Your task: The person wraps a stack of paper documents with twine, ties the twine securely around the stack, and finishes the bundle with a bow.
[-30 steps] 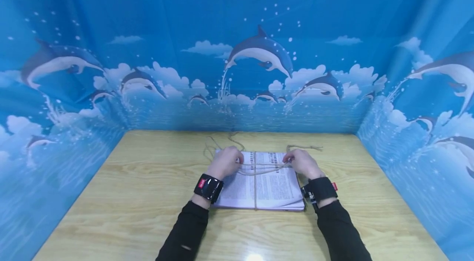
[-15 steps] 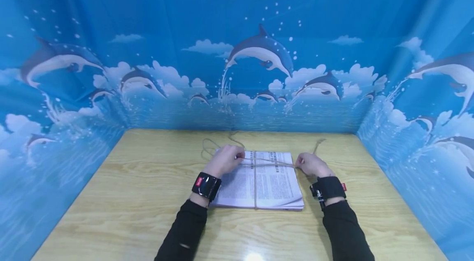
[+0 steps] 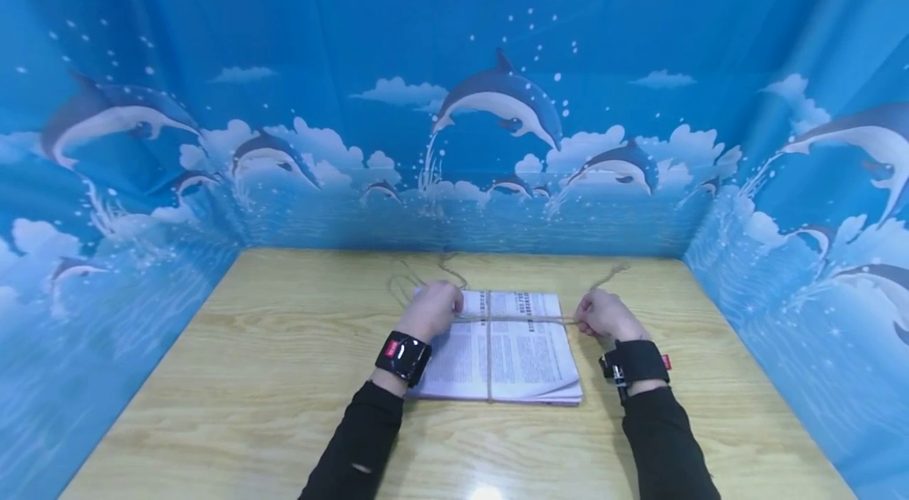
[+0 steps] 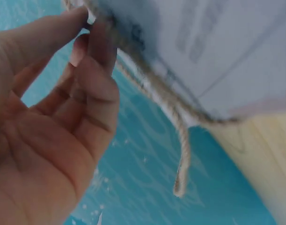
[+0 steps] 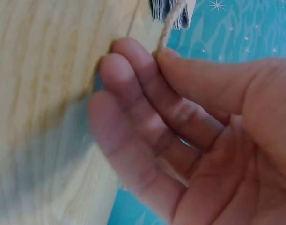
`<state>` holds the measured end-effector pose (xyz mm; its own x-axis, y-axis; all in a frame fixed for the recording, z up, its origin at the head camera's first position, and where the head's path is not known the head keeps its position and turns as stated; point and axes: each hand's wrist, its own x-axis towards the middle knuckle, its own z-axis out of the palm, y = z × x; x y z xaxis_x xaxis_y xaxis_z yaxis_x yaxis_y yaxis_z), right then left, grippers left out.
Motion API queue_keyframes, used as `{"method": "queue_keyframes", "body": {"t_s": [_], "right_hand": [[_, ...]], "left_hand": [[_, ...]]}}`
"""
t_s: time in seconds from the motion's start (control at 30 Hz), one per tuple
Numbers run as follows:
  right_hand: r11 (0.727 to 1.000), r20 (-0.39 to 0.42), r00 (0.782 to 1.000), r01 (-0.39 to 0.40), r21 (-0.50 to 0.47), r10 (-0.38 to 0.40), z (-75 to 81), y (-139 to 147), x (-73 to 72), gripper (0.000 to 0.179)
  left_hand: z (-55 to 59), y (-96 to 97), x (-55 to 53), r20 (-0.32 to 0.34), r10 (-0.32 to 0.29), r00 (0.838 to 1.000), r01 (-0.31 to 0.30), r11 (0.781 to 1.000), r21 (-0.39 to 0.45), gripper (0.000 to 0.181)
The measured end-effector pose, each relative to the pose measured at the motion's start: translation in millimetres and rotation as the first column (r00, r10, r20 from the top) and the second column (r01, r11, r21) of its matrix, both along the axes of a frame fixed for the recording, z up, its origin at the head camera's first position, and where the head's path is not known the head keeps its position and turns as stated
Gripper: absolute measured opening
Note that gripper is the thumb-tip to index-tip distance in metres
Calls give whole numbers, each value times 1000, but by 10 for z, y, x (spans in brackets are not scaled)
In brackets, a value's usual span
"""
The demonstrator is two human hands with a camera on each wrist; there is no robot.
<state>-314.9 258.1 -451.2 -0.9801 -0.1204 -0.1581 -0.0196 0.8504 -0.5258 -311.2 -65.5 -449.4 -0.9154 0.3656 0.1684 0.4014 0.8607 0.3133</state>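
A stack of newspapers [image 3: 533, 362] lies on the table, with one strand of twine [image 3: 489, 366] running over it from front to back. Across the stack, more twine [image 3: 529, 319] stretches nearly straight between the two hands. At the upper left of the stack, my left hand [image 3: 435, 311] pinches this twine; in the left wrist view, thumb and forefinger meet beside the twine [image 4: 166, 96] along the paper's edge. Just beyond the stack's right edge, my right hand [image 3: 604, 315] pinches the twine [image 5: 166, 35] between thumb and forefinger, its other fingers loosely bent.
Loose twine ends [image 3: 454, 273] lie behind the stack at the left, and another tail [image 3: 609, 277] sticks out past the right hand. The wooden table [image 3: 284, 374] is bordered at the back and sides by a blue dolphin-printed curtain [image 3: 341, 208].
My right hand has moved right, off the newspapers, drawing the sagging twine straight across them. The right-hand tail has swung further right. My left hand has stayed almost in place.
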Motion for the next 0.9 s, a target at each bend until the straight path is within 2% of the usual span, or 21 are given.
{"method": "queue_keyframes", "body": {"t_s": [0.13,0.2,0.4,0.6,0.73,0.83,0.9], "right_hand": [[999,-87,996,9,46,-5,-8,-23,-4,13],[998,-84,996,24,51,-20,-6,-32,-11,16],[1000,-11,1000,-2,9,2,25,-25,-31,30],[994,-114,988,-104,-13,102,92,-132,-33,29],[977,-157,965,-214,-13,209,109,-308,-15,24],[964,-164,950,-263,30,264,60,-424,-9,23],[958,-177,941,-283,52,288,31,-475,-4,23]], "left_hand": [[-39,26,-18,-4,35,999,-35,999,-39,19],[-34,49,-35,-21,34,999,-35,997,-62,21],[-21,153,-63,-104,-71,992,51,982,-182,18],[-39,262,-23,-106,-129,986,104,972,-213,14],[-41,367,34,-67,-160,985,141,963,-228,26],[-46,471,94,-55,-138,989,120,958,-259,33],[-55,536,138,-70,-103,992,80,956,-281,28]]}}
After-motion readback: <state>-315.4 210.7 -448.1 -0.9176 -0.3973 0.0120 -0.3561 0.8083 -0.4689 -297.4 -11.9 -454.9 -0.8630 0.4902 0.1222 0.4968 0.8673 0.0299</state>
